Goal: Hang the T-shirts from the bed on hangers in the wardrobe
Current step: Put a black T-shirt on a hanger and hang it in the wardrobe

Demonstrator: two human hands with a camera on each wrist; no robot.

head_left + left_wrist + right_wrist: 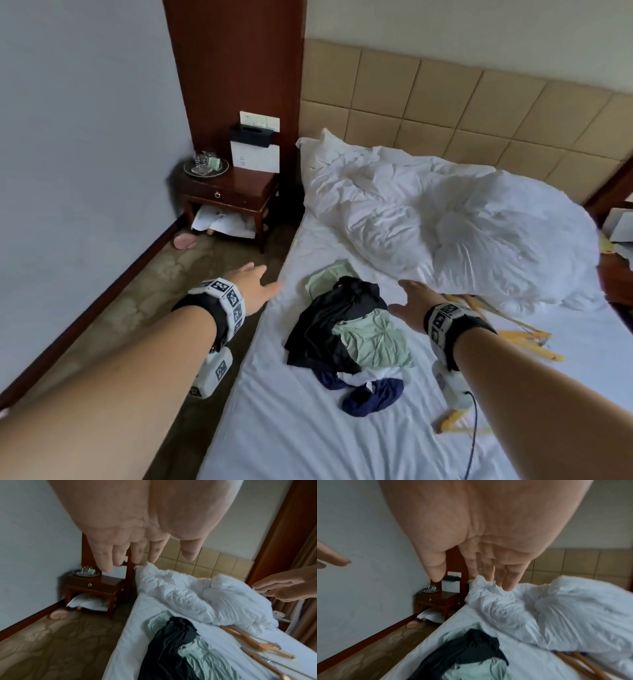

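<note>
Both empty hands (pixel 255 287) (pixel 416 301) flank the T-shirts (pixel 346 337) heaped below.

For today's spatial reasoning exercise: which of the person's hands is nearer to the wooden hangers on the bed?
Right. The right hand hovers just beside the wooden hangers, while the left hand is out past the bed's far edge.

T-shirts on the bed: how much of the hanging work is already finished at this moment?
Nothing looks done yet. The T-shirts lie in a crumpled pile on the bed, and the hangers lie bare beside them, partly under the duvet. In hand: nothing; the left hand and right hand are open above the bed. Left: every shirt onto a hanger, then into the wardrobe, which is not in view.
</note>
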